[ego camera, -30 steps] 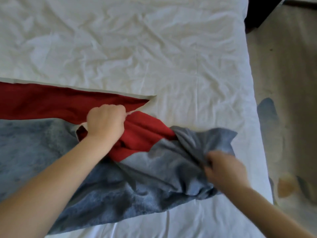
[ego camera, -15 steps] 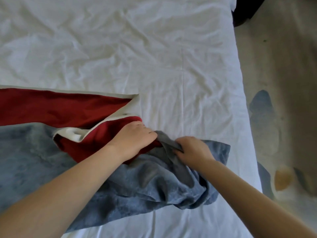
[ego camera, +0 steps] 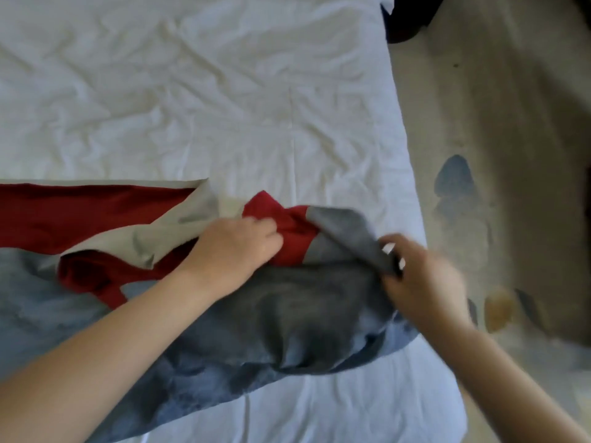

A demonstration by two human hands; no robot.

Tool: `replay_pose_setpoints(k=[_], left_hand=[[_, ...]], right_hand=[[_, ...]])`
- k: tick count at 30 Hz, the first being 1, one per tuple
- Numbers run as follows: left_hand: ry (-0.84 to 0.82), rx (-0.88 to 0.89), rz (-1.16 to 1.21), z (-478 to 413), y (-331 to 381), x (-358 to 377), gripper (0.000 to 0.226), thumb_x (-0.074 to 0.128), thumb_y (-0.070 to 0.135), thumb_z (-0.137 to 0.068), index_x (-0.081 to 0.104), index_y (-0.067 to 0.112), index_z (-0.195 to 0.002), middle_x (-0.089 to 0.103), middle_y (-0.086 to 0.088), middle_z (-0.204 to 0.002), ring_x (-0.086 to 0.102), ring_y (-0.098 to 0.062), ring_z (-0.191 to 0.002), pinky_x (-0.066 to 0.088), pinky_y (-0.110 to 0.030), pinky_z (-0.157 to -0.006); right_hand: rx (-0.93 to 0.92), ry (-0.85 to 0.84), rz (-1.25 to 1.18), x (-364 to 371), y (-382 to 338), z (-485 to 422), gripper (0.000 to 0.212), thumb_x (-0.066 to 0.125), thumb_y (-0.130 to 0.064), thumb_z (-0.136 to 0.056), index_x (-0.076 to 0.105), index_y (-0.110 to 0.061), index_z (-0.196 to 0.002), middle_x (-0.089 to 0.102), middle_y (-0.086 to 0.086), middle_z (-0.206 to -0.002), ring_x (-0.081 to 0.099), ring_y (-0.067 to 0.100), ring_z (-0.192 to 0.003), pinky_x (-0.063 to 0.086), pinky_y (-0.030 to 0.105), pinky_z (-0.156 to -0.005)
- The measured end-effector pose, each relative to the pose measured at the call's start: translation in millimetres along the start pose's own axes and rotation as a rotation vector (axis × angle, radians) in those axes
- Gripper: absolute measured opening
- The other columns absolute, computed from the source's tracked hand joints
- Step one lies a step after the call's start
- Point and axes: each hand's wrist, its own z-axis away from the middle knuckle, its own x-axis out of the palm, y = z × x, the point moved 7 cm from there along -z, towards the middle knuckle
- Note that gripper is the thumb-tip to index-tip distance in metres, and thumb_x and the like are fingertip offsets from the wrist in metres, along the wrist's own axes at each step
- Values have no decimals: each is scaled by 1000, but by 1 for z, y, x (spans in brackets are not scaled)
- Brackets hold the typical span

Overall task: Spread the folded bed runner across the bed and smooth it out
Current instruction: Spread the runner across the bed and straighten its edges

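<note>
Seen from the head, the bed runner (ego camera: 287, 308) runs off the picture's left side, so that end is cut off. Its bunched end lies near the right edge of the bed (ego camera: 224, 107), pale lining turned up. The left hand (ego camera: 236, 244) curls its fingers into the red cloth, fingertips buried. The right hand (ego camera: 422, 279), blurred, pinches a grey fold. Bare sheet lies open above, and the floor (ego camera: 511, 123) lies past the right edge.

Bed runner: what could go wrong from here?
1. The bed runner is bunched, its cream lining flipped up; pulling could lock in a twist.
2. The right hand pinches a fold near the edge of the bed; that end may slide off.
3. The left hand grips only red fabric, so tension may be uneven.
</note>
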Motion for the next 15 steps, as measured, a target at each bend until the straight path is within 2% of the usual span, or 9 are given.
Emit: replay_pose_setpoints(k=[2, 3, 4, 5, 7, 10, 11, 13, 15], left_hand=[[-215, 50, 2, 16, 13, 37, 32, 77, 1, -44, 53, 17, -58, 49, 0, -58, 51, -23, -45, 23, -25, -39], [-296, 57, 11, 26, 17, 52, 34, 78, 4, -41, 52, 19, -57, 48, 2, -58, 51, -21, -46, 28, -26, -38], [-339, 58, 29, 34, 20, 63, 32, 76, 9, -43, 51, 21, -58, 48, 4, -60, 51, -20, -48, 37, -28, -40], [-353, 33, 61, 39, 20, 67, 25, 72, 15, -48, 51, 22, -61, 49, 5, -63, 52, -18, -52, 43, -30, -44], [-323, -51, 102, 41, 13, 63, 16, 64, 30, -59, 58, 24, -73, 55, 8, -73, 57, -16, -64, 48, -31, -54], [-267, -177, 44, 32, -3, 50, 57, 73, 46, -59, 64, 22, -109, 65, 1, -105, 66, -21, -84, 55, -37, -63], [-275, -235, 40, 27, -9, 48, 72, 75, 52, -58, 60, 22, -122, 63, -3, -120, 66, -23, -94, 56, -39, -67], [-340, -344, 63, 16, -19, 47, 92, 64, 70, -62, 40, 28, -141, 42, -2, -147, 57, -23, -117, 54, -39, -80], [-399, -468, 166, 4, -28, 53, 99, 44, 86, -64, 26, 33, -146, 24, 3, -156, 44, -22, -130, 49, -39, -90]], right_hand=[[-63, -415, 120, 54, 12, 30, 51, 58, -42, -85, 41, -38, -133, 56, -6, -119, 57, 19, -107, 44, 31, -82], [-85, -591, 165, 75, 19, 46, 64, 56, -49, -85, 29, -38, -142, 49, -6, -126, 50, 18, -116, 42, 32, -90], [-95, -693, 172, 89, 27, 59, 73, 55, -53, -84, 19, -39, -145, 44, -8, -129, 46, 17, -121, 42, 33, -94], [-101, -709, 134, 94, 32, 65, 77, 56, -55, -83, 16, -39, -146, 43, -9, -130, 45, 15, -123, 42, 33, -96], [-71, -584, -5, 89, 42, 61, 74, 59, -54, -81, 23, -41, -144, 46, -12, -129, 46, 13, -122, 42, 31, -96], [45, -390, -94, 77, 60, 47, 67, 57, -60, -81, 32, -39, -141, 49, -12, -130, 49, 11, -119, 44, 29, -94], [95, -330, -120, 74, 64, 41, 66, 53, -63, -82, 33, -38, -140, 49, -12, -130, 51, 10, -117, 46, 29, -92], [158, -231, -150, 71, 68, 31, 63, 49, -64, -84, 35, -36, -139, 49, -10, -130, 53, 10, -113, 49, 30, -87], [188, -213, -149, 75, 66, 23, 64, 52, -62, -84, 35, -33, -139, 48, -8, -130, 53, 13, -114, 50, 35, -86]])
